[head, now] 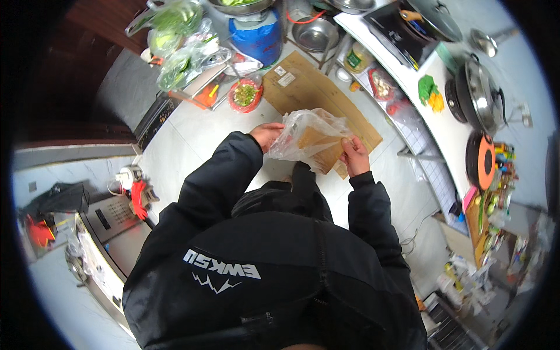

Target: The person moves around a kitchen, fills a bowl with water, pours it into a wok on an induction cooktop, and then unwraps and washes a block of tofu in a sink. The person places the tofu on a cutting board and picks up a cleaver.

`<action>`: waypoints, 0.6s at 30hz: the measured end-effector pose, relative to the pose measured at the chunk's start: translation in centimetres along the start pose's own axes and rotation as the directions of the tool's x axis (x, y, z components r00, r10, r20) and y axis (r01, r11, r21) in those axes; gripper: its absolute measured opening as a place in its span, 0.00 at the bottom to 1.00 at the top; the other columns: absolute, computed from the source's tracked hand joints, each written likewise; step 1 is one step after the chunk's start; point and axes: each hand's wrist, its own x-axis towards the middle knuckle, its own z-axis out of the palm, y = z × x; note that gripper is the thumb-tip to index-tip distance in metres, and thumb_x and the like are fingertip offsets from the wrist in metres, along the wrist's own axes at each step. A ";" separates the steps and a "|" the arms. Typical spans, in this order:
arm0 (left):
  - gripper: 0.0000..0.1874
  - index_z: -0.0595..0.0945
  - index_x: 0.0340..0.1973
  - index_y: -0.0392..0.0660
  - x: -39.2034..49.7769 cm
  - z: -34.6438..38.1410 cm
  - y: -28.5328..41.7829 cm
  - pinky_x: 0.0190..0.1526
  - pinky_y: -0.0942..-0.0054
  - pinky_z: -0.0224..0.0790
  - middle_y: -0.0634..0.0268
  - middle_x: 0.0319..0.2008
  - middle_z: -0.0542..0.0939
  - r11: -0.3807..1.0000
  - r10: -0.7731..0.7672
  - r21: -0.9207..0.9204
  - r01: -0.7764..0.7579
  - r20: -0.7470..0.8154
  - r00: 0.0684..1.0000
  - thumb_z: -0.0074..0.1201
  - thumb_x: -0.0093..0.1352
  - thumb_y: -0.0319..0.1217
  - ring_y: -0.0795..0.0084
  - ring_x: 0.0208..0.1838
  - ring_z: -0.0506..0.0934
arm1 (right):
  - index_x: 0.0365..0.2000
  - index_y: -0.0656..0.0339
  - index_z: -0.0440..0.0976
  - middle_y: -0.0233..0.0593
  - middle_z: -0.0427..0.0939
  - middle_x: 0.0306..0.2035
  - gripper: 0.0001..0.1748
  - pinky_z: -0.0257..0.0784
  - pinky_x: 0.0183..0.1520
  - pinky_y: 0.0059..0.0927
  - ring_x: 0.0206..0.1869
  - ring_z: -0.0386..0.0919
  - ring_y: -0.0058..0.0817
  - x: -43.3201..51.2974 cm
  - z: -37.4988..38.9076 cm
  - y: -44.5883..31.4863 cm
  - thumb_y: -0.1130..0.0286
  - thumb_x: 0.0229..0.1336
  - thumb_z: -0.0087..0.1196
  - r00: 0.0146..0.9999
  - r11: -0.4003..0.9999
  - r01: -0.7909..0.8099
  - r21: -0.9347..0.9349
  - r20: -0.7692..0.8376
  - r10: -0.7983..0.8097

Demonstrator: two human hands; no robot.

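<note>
Between my two hands a clear plastic bag (313, 135) is stretched out in front of my body. My left hand (267, 134) grips its left edge, and my right hand (355, 154) pinches its right edge between thumb and fingers. Through the thin film I see the brown of a flattened cardboard sheet (302, 94) on the floor below. Whether anything lies inside the bag I cannot tell. Ahead on the floor, a red-rimmed container (245, 95) holds chopped green scraps.
At right, a white counter (442, 135) carries an induction cooker (393, 33), a lidded pan (479, 96) and an orange-black pan (481, 160). Bagged vegetables (175, 48) sit on a rack at upper left, beside a blue barrel (256, 37). A steel basin (315, 34) stands beyond the cardboard.
</note>
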 end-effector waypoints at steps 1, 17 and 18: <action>0.13 0.75 0.46 0.39 -0.2 -1.1 0.4 0.37 0.77 0.71 0.66 0.32 0.78 0.999 -0.007 -0.053 0.008 0.025 1.000 0.50 0.67 0.31 0.75 0.32 0.77 | 0.42 0.58 0.69 0.24 0.72 0.27 0.10 0.63 0.24 0.16 0.22 0.65 0.11 1.4 0.6 -0.2 0.69 0.60 0.50 0.999 0.999 0.000 -0.042 0.036 0.001; 0.18 0.83 0.32 0.42 5.5 -7.5 9.5 0.35 0.70 0.70 0.59 0.23 0.81 0.610 0.489 0.785 -0.106 -0.268 0.830 0.62 0.56 0.43 0.71 0.28 0.78 | 0.47 0.61 0.65 0.31 0.75 0.36 0.15 0.66 0.36 0.16 0.35 0.71 0.14 21.2 11.1 -3.1 0.78 0.59 0.46 0.937 0.987 0.090 -0.134 0.349 -0.038; 0.17 0.83 0.31 0.41 6.0 -8.1 9.2 0.35 0.69 0.70 0.58 0.24 0.82 0.671 0.450 0.734 -0.099 -0.298 0.841 0.61 0.55 0.42 0.68 0.28 0.78 | 0.46 0.60 0.66 0.30 0.75 0.35 0.14 0.66 0.36 0.16 0.34 0.71 0.14 22.1 11.3 -2.6 0.77 0.59 0.47 0.944 0.985 0.053 -0.161 0.329 0.003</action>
